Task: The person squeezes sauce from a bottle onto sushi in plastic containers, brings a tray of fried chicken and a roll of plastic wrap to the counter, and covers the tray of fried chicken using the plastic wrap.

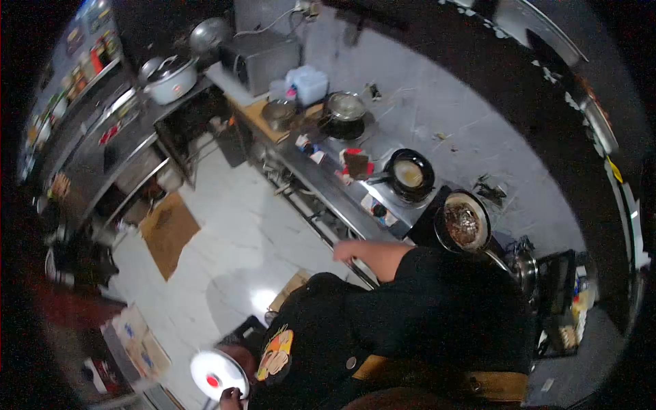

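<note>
At the lower edge, my left hand (232, 398) grips the rim of a round white plate or lid (208, 374) with a red spot in its middle. Which of the two it is, I cannot tell. My right hand (348, 251) hangs in front of the counter's front edge, below a black-sleeved arm. Blur hides its fingers, and nothing shows in them. Up on the counter, nearest this arm, a pan (462, 222) holds dark, glossy contents. Beside it, a black frying pan (410, 175) has something pale yellow in it.
Farther along the counter (307, 167) stand a lidded pot (345, 106), a metal pot (279, 115) and a blue-white container (307, 83). A large white pot (171, 78) sits in the corner. Brown cardboard (169, 232) lies on the pale floor (229, 225).
</note>
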Motion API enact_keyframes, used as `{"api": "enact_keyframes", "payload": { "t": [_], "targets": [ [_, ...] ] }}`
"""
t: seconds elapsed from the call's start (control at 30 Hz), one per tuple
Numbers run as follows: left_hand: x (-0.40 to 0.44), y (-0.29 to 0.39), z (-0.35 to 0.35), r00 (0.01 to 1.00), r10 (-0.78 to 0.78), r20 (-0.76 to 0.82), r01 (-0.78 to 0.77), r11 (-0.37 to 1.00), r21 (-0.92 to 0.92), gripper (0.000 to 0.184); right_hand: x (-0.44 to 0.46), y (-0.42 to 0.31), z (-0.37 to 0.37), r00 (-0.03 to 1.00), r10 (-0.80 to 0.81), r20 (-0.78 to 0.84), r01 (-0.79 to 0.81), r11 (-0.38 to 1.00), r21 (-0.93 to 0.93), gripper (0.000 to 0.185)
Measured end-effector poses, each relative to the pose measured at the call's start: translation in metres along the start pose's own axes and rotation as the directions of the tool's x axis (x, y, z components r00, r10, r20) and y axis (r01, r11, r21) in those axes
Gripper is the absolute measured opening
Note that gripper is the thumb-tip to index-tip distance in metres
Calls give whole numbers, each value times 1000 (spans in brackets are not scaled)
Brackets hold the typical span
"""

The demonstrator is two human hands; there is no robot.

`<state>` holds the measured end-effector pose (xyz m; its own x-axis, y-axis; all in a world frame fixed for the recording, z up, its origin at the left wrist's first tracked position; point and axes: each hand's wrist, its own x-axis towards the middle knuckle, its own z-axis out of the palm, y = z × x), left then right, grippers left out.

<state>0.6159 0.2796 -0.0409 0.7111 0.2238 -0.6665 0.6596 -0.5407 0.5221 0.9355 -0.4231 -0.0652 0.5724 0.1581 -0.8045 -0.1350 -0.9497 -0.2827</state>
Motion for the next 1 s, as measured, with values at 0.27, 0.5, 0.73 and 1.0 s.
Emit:
{"api": "enact_keyframes", "payload": {
  "t": [0.27,0.5,0.73,1.0],
  "targets": [
    [227,131,-174,853,456,253,-508,837,206,25,-44,40,43,914,-346,-210,384,906,178,46],
    [348,408,-192,811,496,310,-579,601,551,47,-1,-46,4,840,-209,-501,410,849,333,43],
    [355,555,-153,544,670,505,-816,564,131,49,140,-54,26,989,-22,-146,115,739,664,33],
    [575,246,-209,765,533,361,-618,452,643,38,203,-137,-161,975,164,152,-223,655,721,30]
  ]
}}
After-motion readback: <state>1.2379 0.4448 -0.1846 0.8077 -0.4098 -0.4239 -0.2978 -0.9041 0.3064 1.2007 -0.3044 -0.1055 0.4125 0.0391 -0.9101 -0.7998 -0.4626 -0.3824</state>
